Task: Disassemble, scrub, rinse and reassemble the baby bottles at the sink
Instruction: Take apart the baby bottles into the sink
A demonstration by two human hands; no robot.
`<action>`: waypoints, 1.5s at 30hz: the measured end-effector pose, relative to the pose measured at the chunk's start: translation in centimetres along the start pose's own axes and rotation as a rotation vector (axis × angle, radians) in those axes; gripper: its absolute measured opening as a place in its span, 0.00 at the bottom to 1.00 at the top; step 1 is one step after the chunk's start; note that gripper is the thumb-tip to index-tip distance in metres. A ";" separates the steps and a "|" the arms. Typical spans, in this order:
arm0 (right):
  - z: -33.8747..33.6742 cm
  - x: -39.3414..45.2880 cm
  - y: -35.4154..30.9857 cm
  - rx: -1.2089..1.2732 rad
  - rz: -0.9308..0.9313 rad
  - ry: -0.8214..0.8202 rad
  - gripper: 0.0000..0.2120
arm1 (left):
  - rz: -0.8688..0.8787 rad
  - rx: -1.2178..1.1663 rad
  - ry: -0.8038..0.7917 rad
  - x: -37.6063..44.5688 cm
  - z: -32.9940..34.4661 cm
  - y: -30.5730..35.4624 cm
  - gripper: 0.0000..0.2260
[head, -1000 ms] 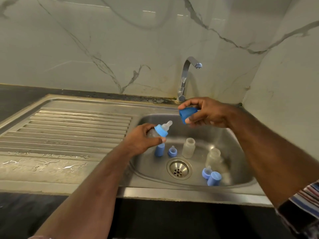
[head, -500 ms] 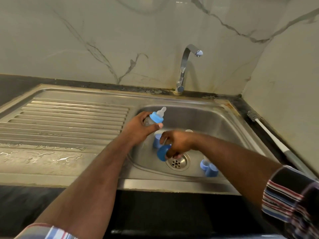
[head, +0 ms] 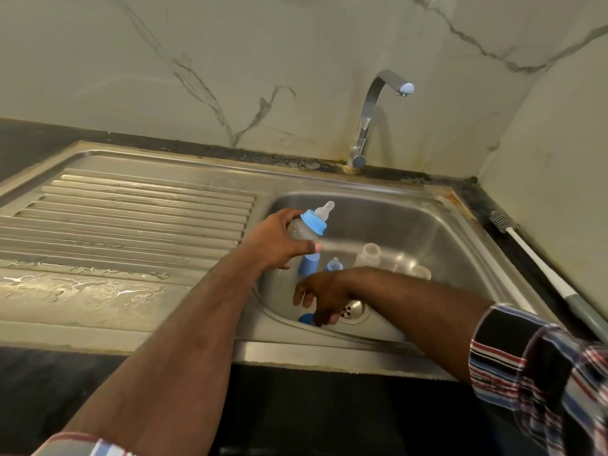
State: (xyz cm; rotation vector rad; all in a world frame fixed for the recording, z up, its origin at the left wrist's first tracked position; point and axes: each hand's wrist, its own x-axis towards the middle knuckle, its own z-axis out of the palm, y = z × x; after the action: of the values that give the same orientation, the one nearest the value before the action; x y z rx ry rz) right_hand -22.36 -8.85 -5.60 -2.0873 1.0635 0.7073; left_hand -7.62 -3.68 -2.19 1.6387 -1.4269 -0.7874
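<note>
A baby bottle [head: 304,230], blue collar and teat still screwed on, is held tilted over the sink [head: 437,225] in the grip of the left hand [head: 279,241], fingers wrapped round its body. Low in the basin, the right hand [head: 320,299] hovers with loosely spread fingers just above a blue cap [head: 304,319] beside the drain [head: 353,309]; it grasps nothing. Two bare bottle bodies [head: 370,255], another cap and a collared teat [head: 334,265] stand behind. Disassembly looks partly done; the brush [head: 526,248] lies on the counter, tap [head: 368,120] dry, so scrubbing, rinsing and reassembly appear to remain.
</note>
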 end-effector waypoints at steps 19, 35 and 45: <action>-7.6 -7.7 0.6 0.559 -0.316 0.430 0.18 | 0.007 0.214 -0.139 -0.8 -0.2 1.3 0.25; -8.2 -8.2 2.3 0.554 -0.193 0.312 0.12 | -0.036 0.189 -0.161 -1.3 0.4 1.4 0.31; -8.4 -7.6 3.7 0.870 -0.291 0.454 0.18 | -0.041 0.212 -0.096 -1.1 0.4 1.3 0.31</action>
State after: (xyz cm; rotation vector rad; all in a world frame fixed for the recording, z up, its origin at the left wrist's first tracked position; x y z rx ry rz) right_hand -28.10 -13.32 3.86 -1.5745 1.0089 -0.3623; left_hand -8.73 -2.72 -1.33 1.8157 -1.5933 -0.7679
